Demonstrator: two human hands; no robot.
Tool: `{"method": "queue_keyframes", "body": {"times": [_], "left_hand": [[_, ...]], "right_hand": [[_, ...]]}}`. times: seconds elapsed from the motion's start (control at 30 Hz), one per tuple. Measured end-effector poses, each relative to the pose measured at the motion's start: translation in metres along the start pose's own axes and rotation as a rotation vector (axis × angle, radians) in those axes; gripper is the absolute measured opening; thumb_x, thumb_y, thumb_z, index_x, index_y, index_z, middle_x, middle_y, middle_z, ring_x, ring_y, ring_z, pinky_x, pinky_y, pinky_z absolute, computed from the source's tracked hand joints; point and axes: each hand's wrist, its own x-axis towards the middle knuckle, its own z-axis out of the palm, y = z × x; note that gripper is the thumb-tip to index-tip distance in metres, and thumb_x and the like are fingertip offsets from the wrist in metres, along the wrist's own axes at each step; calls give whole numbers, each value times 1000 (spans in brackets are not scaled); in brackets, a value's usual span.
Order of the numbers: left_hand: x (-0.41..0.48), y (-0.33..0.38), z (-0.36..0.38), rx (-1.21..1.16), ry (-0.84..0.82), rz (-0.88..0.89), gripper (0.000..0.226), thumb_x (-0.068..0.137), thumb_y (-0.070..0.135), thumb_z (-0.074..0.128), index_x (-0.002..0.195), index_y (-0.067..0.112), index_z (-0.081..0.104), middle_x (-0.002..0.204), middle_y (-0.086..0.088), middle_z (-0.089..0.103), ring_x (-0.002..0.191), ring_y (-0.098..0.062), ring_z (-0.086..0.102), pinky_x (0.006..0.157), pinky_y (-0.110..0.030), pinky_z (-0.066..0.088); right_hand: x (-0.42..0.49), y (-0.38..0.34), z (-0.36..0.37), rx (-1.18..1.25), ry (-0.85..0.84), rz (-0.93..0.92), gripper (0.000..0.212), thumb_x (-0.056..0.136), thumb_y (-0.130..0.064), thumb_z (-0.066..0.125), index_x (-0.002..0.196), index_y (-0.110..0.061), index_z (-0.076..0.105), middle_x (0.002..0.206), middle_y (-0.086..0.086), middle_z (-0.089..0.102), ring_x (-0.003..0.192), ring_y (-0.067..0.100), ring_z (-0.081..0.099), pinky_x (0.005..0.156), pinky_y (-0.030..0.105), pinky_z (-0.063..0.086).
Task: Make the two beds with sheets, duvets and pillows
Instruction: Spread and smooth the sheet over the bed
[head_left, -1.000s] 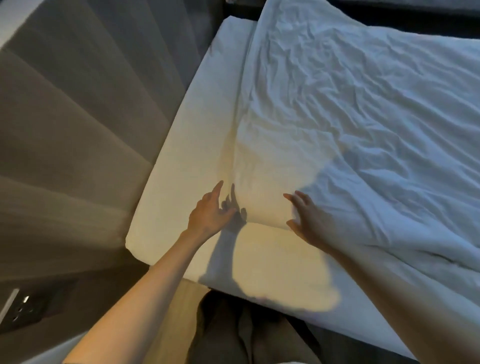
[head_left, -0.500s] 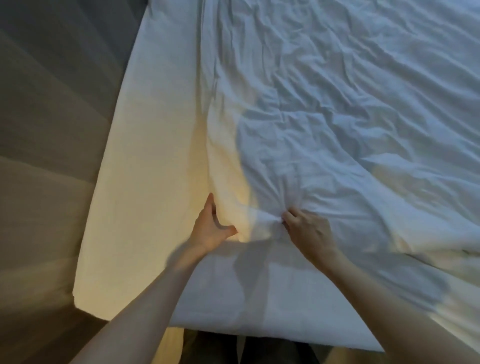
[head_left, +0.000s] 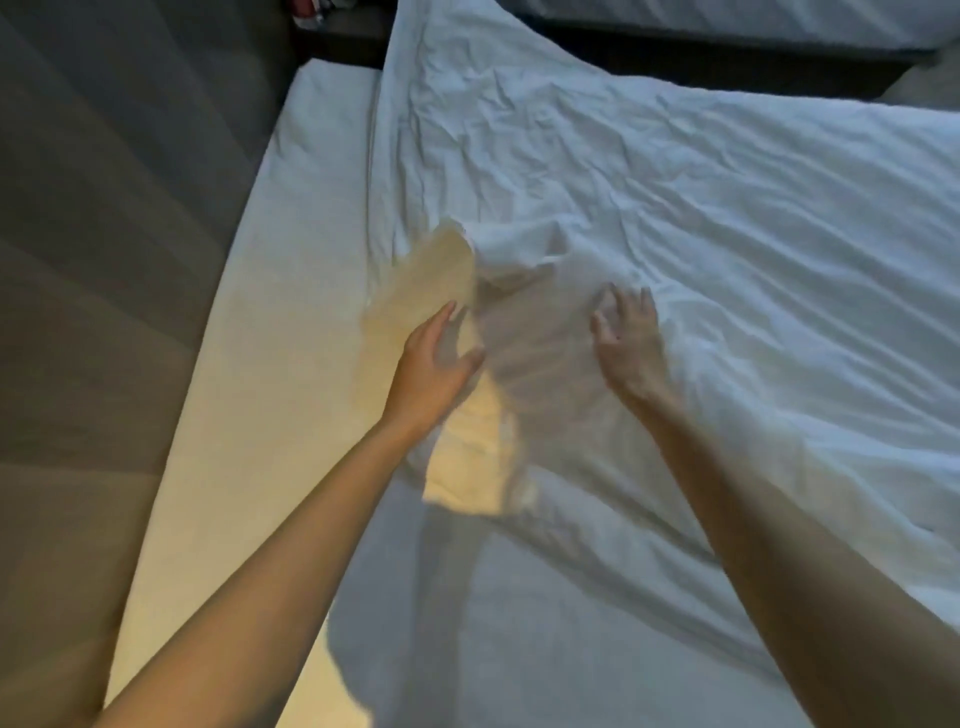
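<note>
Well, left hand (head_left: 431, 369): open, flat on duvet (head_left: 675, 208) edge
right hand (head_left: 628, 343): open, fingers spread on duvet
sheet (head_left: 291, 322): bare beside duvet

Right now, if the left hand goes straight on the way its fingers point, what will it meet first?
Most likely the bunched fold of the white duvet, just ahead of the left hand. Height is unclear, so it might skim over the fold.

left: grey panelled wall (head_left: 104, 218) | top: dark bedside unit (head_left: 345, 34) | beside it: small red-and-white item (head_left: 307, 11), unclear
</note>
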Motion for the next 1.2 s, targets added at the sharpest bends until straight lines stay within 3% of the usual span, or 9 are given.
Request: {"method": "queue_keyframes", "body": {"times": [0.1, 0.33, 0.4, 0.5, 0.67, 0.87, 1.0, 1.13, 1.2], "left_hand": [[1, -49, 16, 202, -49, -185, 77, 85, 43, 70, 150, 23, 32, 153, -8, 33, 143, -22, 28, 113, -30, 26], [15, -135, 42, 497, -50, -413, 97, 66, 69, 68, 144, 34, 21, 154, -9, 17, 143, -36, 15, 111, -53, 29], [21, -143, 44, 522, -35, -425, 106, 68, 66, 72, 150, 37, 11, 160, -6, -1, 146, -34, 4, 115, -54, 21], [28, -149, 41, 632, -13, -367, 105, 67, 56, 78, 148, 29, 17, 151, -8, 20, 137, -36, 26, 106, -50, 31], [28, -146, 29, 467, -81, -398, 67, 77, 32, 72, 128, 18, 31, 126, -12, 34, 118, -33, 46, 96, -44, 45], [-42, -98, 7, 697, -321, -92, 101, 82, 9, 60, 147, 54, -2, 159, 0, -5, 146, -29, -3, 115, -52, 7], [-114, -75, -6, 867, -678, -16, 141, 62, 23, 86, 142, 52, -26, 147, 3, -47, 136, -27, -42, 110, -58, -16], [-164, -81, -1, 916, -393, 253, 105, 69, 39, 81, 146, 46, 11, 146, 10, -47, 143, -23, -32, 112, -56, -16], [-178, -86, -1, 888, -316, 381, 72, 73, 26, 76, 134, 31, 40, 159, 13, -19, 150, -20, -7, 118, -56, -7]], "right_hand": [[-19, 34, 39, -163, -446, -12, 80, 92, -44, 60, 154, -38, 10, 163, 1, -11, 149, 33, -4, 116, 59, 13], [-102, 113, 80, -405, -937, 62, 122, 66, -54, 81, 148, -53, -8, 152, -16, -37, 137, 49, -31, 100, 79, 12], [-112, 118, 89, -445, -912, 57, 125, 67, -46, 82, 147, -53, -14, 151, -16, -39, 136, 49, -32, 101, 79, 10], [-112, 121, 102, -511, -796, 21, 104, 81, -30, 70, 149, -49, -5, 157, -11, -28, 141, 52, -17, 104, 75, 18], [-98, 122, 91, -367, -518, -166, 63, 75, -5, 52, 134, -29, 55, 131, 7, 59, 112, 36, 58, 86, 38, 46], [-116, 93, 28, -245, -537, -235, 39, 68, -11, 46, 100, -20, 67, 89, 5, 71, 88, 31, 63, 65, 33, 41], [-157, 70, -18, -167, -540, -231, 31, 74, -3, 51, 96, -21, 62, 85, 0, 67, 82, 24, 58, 67, 33, 41], [-202, 48, -49, -171, -538, -224, 27, 72, -4, 51, 91, -20, 61, 82, 2, 66, 79, 25, 57, 67, 36, 42], [-227, 44, -56, -168, -522, -204, 18, 72, -6, 51, 85, -17, 57, 76, 4, 63, 75, 29, 56, 67, 39, 44]]}}
